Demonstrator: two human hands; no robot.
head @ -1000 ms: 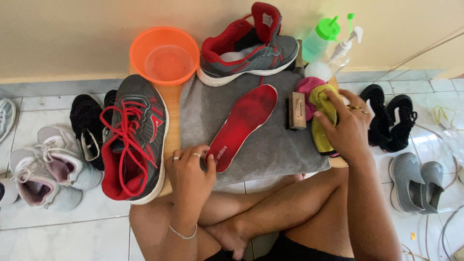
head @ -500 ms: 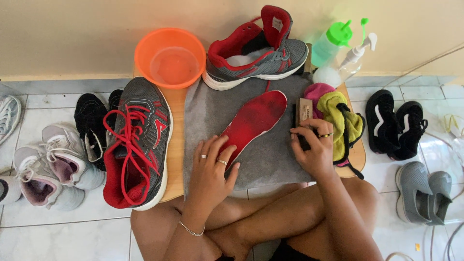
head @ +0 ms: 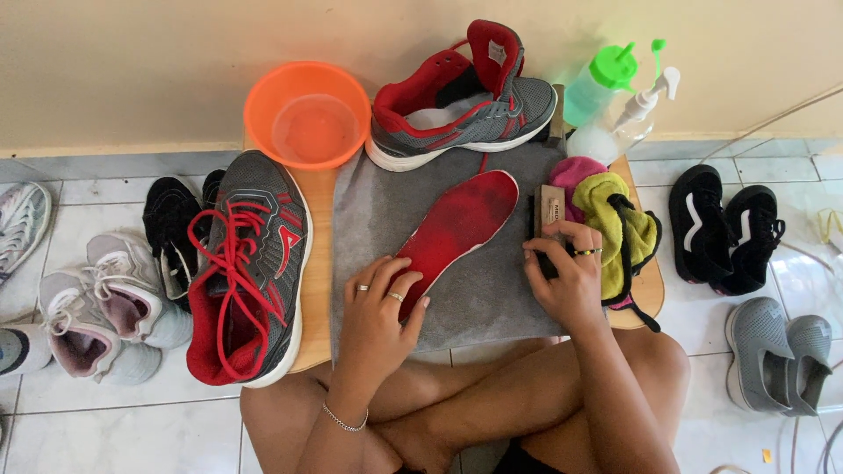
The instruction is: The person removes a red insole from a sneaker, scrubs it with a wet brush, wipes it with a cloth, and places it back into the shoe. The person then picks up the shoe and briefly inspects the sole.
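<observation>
A red insole (head: 457,224) lies slanted on a grey cloth (head: 492,298) spread over a low wooden board. My left hand (head: 379,316) presses its fingers flat on the insole's near end. Gripping a wooden-backed brush (head: 549,211) just right of the insole is my right hand (head: 566,272). Yellow and pink cloths (head: 615,215) are bunched beside that hand. A grey and red sneaker with red laces (head: 250,263) rests at the board's left edge. Its pair, without laces (head: 461,110), sits at the back.
An orange basin (head: 307,110) with water stands at the back left. A green-capped bottle (head: 597,83) and a pump bottle (head: 637,110) stand at the back right. Black slip-ons (head: 724,228) and grey shoes (head: 777,355) lie right; black and pale sneakers (head: 88,298) lie left. My crossed legs are below.
My right hand came off the yellow cloth, moved left and took hold of the brush. My left hand slid up from the board's edge onto the insole.
</observation>
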